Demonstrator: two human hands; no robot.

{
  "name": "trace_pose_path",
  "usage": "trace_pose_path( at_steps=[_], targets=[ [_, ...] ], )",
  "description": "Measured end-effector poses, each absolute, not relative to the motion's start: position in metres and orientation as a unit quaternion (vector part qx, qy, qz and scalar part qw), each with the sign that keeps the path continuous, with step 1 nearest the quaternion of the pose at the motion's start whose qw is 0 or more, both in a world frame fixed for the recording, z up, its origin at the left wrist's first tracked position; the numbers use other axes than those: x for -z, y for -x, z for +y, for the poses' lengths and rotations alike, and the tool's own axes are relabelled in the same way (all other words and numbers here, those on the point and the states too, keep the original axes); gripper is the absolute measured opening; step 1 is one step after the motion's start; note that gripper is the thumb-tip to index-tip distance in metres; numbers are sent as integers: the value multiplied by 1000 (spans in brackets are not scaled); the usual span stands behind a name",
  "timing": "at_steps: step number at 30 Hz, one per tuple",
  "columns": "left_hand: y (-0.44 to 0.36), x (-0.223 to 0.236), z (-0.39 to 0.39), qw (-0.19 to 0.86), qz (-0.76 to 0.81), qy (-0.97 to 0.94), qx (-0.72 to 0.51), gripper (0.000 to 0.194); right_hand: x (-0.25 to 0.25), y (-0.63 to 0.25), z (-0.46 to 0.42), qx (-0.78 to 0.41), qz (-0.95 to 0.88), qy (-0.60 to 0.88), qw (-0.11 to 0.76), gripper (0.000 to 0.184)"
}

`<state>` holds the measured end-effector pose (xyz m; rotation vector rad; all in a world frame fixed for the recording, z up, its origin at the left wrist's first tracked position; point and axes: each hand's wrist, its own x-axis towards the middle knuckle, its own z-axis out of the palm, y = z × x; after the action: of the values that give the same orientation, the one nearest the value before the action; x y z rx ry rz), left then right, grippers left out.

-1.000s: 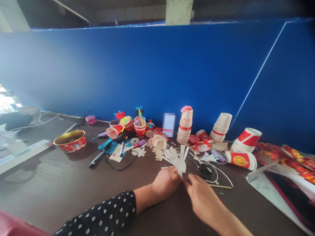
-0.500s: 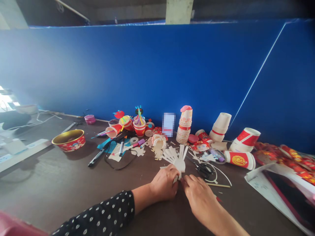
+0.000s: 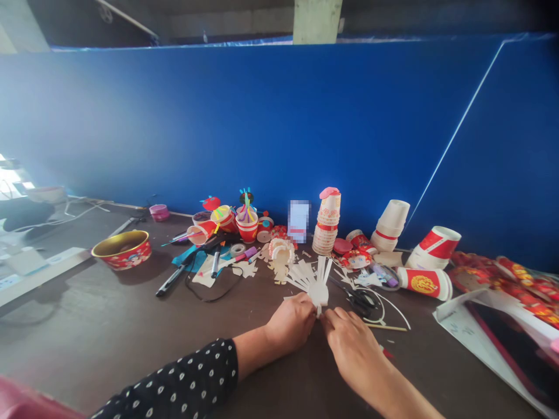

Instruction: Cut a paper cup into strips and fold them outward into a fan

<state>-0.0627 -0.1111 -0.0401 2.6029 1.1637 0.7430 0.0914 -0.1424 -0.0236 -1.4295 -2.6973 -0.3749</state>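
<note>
Both my hands meet at the middle of the dark tabletop. Between them stands a white paper cup cut into fanned strips (image 3: 315, 280), its narrow base gathered in the fingers of my left hand (image 3: 290, 323) and my right hand (image 3: 349, 343). The strips spread upward and to the left, away from my fingers. Just right of my right hand lie black-handled scissors (image 3: 360, 302), apart from it. A thin wooden stick (image 3: 386, 327) lies beyond them, with a curved white paper strip (image 3: 393, 311) nearby.
Paper scraps, a finished paper figure (image 3: 280, 262), pens and tape lie behind my hands. Further back stand a stack of paper cups (image 3: 325, 224) and a red-and-gold bowl (image 3: 121, 250). A red-and-white cup (image 3: 423, 283) lies on its side. A blue wall (image 3: 262, 116) closes the table's far side.
My hands have shifted slightly left and closer together around the cut cup. The camera view has drifted a little, and the objects on the table have not visibly moved.
</note>
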Motion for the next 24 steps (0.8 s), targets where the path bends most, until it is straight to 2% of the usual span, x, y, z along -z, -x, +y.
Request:
trace_pose_path(
  at_steps=[6, 17, 24],
  targets=[
    [63, 45, -109, 92, 396, -877, -255, 24, 22, -90, -143, 117, -875, 468, 23, 30],
    [63, 50, -106, 62, 395, -889, -221, 23, 28, -88, -139, 133, -873, 468, 37, 31],
    [63, 52, -101, 90, 414, -876, -232, 22, 28, -87, -141, 122, -864, 488, 33, 36]
  ],
)
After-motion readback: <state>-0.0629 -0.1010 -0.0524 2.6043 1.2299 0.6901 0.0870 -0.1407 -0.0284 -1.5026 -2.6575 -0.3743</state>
